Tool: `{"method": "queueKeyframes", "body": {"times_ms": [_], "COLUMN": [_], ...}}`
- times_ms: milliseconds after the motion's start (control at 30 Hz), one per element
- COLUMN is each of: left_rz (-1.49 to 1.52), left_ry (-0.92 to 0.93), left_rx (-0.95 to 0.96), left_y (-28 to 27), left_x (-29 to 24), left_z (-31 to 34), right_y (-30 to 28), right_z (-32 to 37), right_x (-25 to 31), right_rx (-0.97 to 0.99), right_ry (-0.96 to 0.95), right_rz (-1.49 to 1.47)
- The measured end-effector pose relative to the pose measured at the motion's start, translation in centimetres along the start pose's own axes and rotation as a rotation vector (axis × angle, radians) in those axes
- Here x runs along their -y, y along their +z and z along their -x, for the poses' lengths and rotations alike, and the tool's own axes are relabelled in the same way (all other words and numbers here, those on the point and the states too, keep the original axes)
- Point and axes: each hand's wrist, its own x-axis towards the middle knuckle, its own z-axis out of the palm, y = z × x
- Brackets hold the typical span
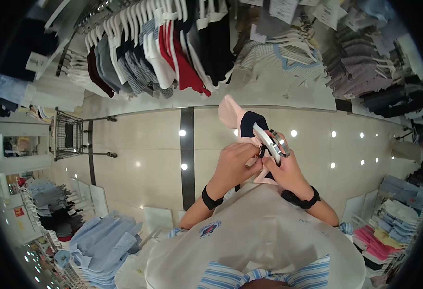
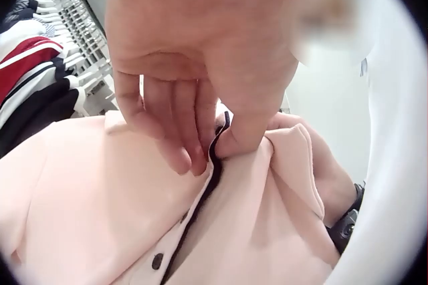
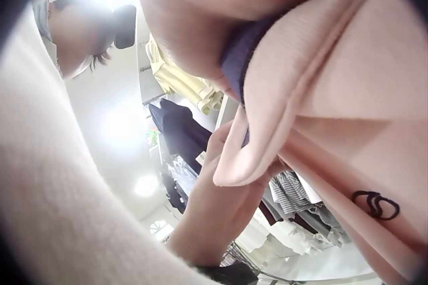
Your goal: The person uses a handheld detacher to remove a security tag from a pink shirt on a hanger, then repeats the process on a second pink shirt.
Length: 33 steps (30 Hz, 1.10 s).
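A pale pink polo shirt (image 1: pixel 230 113) with navy trim hangs in front of the person's body. Its buttoned placket (image 2: pixel 194 215) shows a dark edge and a dark button, and a dark embroidered mark (image 3: pixel 376 205) sits on the chest. My left hand (image 1: pixel 235 166) pinches the placket edge near the neck between thumb and fingers. On the other side, my right hand (image 1: pixel 287 168) grips the shirt at its collar (image 3: pixel 267 91), beside a white hanger (image 1: pixel 266 139) with a metal hook. The right fingertips are partly hidden by cloth and hanger.
Clothes on hangers (image 1: pixel 158 53) line the rack ahead, above a white platform (image 1: pixel 173 100). A wire cart (image 1: pixel 68 134) stands to the left on the tiled floor (image 1: pixel 139 154). Light blue shirts (image 1: pixel 103 245) hang near at left, and folded or hung coloured garments (image 1: pixel 375 241) at right.
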Motion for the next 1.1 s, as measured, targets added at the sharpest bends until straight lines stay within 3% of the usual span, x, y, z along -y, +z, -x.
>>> {"method": "queueKeyframes", "body": {"times_ms": [100, 367, 500, 567, 633, 967, 1100], "left_rz": [-0.090, -0.181, -0.240, -0.292, -0.311, -0.320, -0.247], "left_ry": [0.054, 0.015, 0.057, 0.035, 0.023, -0.058, -0.161], "left_rx": [0.038, 0.153, 0.164, 0.139, 0.115, 0.060, 0.041], "left_y": [3.1, 13.9, 18.0, 19.4, 20.8, 20.9, 20.3], "left_x": [-2.0, -9.5, -11.1, -11.8, -11.8, -13.9, -14.2], "left_z": [-2.0, -7.8, -9.0, -9.2, -9.1, -9.6, -8.5], "right_y": [-3.2, -15.6, -19.6, -21.0, -22.0, -22.9, -23.0], "right_z": [0.7, 4.4, 5.1, 5.2, 5.0, 4.4, 4.1], "right_x": [-2.2, -5.0, -7.8, -9.1, -9.6, -10.0, -9.2], "right_rx": [-0.066, -0.110, -0.148, -0.056, -0.048, 0.025, 0.112], "right_ry": [-0.153, -0.049, -0.137, -0.070, -0.137, -0.189, -0.101], "right_rz": [-0.049, -0.251, -0.287, -0.322, -0.387, -0.397, -0.265]}}
